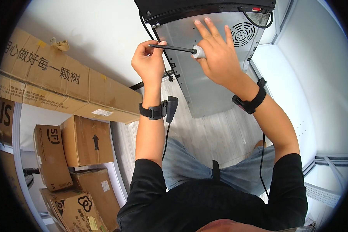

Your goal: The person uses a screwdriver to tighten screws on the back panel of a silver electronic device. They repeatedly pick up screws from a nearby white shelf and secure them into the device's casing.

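A screwdriver (pixel 173 48) with a black shaft and a pale grey handle lies nearly level in front of a metal cabinet panel (pixel 208 98). My right hand (pixel 219 57) grips its handle between thumb and palm, while several fingers stretch out toward the panel; I cannot tell if they touch it. At the tip end is my left hand (pixel 149 63), its fingers curled and pinched beside the shaft. Anything small inside that pinch is hidden. Both wrists wear black straps with small devices.
The cabinet's black top (pixel 205 9) has a red switch (pixel 256 9) and a black cable (pixel 259 26). Round vent slots (pixel 242 34) pierce the panel. A long cardboard box (pixel 62 73) lies at left, above stacked cartons (pixel 87 141). A plug (pixel 170 78) hangs beside the cabinet.
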